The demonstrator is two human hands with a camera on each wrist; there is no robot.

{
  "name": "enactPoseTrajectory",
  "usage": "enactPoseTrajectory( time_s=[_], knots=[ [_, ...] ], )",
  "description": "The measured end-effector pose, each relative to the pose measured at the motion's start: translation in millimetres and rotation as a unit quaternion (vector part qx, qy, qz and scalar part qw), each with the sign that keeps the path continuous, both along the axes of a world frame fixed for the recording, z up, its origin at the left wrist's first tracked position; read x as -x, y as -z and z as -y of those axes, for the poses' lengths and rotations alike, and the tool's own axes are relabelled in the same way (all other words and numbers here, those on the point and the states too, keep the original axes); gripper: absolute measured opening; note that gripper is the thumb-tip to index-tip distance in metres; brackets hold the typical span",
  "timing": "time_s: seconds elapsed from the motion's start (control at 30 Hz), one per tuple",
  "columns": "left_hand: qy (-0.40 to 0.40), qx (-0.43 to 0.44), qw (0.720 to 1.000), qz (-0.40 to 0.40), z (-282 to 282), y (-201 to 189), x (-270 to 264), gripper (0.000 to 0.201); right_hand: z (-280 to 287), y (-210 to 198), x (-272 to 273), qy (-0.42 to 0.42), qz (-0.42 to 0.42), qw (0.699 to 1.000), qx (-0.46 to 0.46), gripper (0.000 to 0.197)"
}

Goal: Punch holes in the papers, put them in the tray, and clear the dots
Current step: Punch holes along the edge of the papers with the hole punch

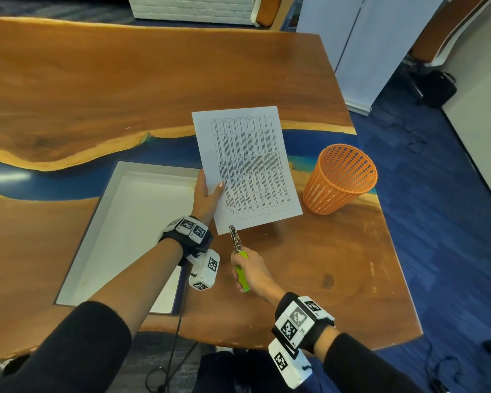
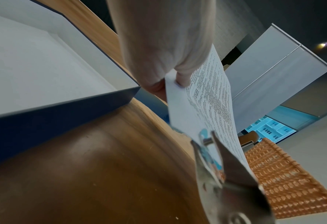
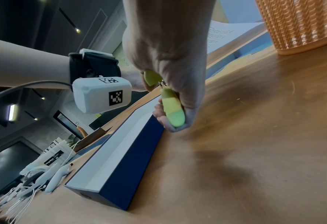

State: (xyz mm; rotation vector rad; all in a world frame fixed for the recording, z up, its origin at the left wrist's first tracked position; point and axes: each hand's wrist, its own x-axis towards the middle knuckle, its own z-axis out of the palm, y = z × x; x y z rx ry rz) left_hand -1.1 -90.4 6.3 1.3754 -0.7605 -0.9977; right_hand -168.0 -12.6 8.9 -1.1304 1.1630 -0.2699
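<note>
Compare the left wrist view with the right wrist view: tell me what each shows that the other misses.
Left wrist only: the punch's metal head at the paper's near edge, and the left hand pinching that sheet.
Right wrist only: the right hand gripping the green handles, and cables beyond the tray.
Both: the tray, orange basket, wooden table.

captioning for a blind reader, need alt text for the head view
A left hand holds a printed sheet while the right hand brings a green-handled hole punch to its near edge, between an open tray and an orange basket.
</note>
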Motion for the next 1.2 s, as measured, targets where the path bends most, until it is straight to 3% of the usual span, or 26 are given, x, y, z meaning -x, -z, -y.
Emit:
enactPoseTrajectory(
  time_s=[1.2],
  knots=[
    [0.012, -0.018, 1.0, -0.009, -4, 11, 2, 0.056, -1, 0, -7, 0.002, -0.022, 1.0, -0.021, 0.015]
  ],
)
